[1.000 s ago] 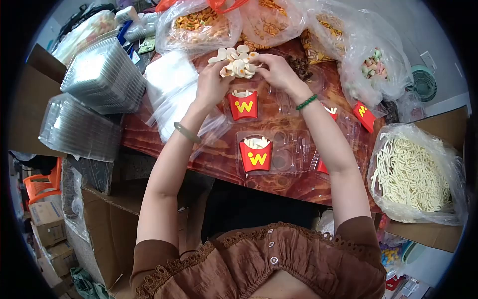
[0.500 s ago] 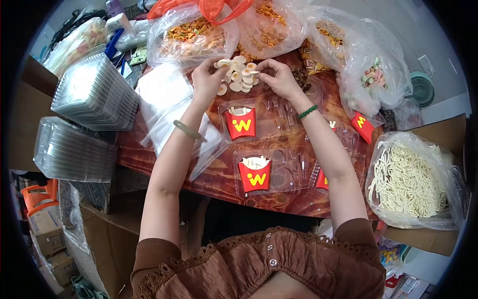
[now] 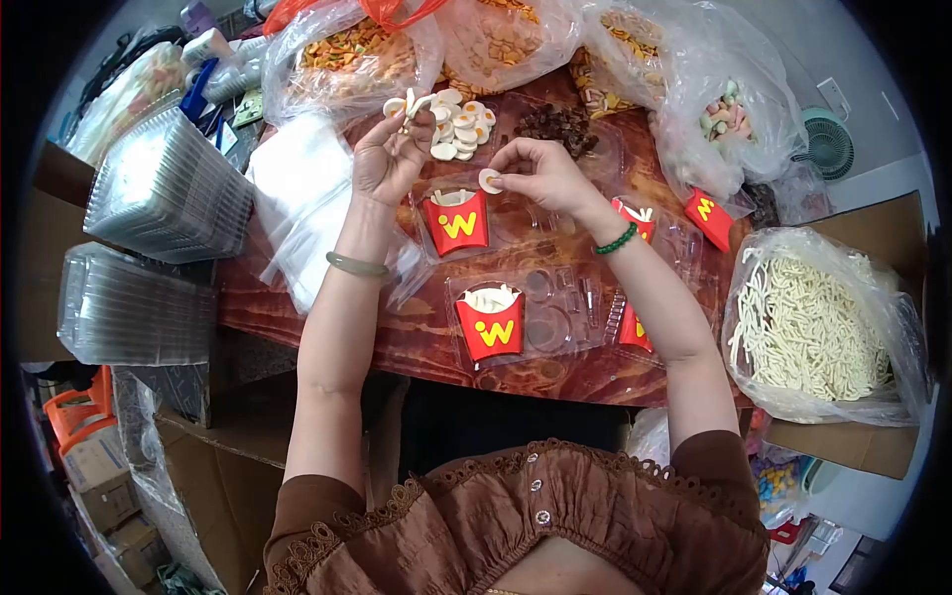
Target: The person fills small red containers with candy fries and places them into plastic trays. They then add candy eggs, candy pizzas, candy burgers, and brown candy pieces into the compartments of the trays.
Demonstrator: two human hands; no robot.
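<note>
My left hand (image 3: 394, 159) is raised left of the pile of egg-shaped candies (image 3: 462, 125), fingers closed on several white candies (image 3: 407, 103). My right hand (image 3: 540, 176) pinches one round egg-shaped candy (image 3: 489, 180) between thumb and finger, above the clear trays. Just below it, a red carton (image 3: 457, 222) of white sticks sits in a clear tray. Another red carton (image 3: 490, 322) of sticks lies in the nearer tray (image 3: 551, 315). Two more cartons are partly hidden by my right forearm, one of them a red carton (image 3: 635, 329).
Brown candies (image 3: 557, 129) are piled behind my right hand. Bags of orange candies (image 3: 359, 59) line the back. Stacked clear containers (image 3: 169, 188) and plastic sheets (image 3: 302, 198) are at left. A box (image 3: 873, 446) holding a bag of white sticks (image 3: 808, 327) stands at right.
Both hands have left the egg-candy pile. My left hand has turned up with candies in its fingers; my right hand has come nearer with one candy. The view has shifted slightly.
</note>
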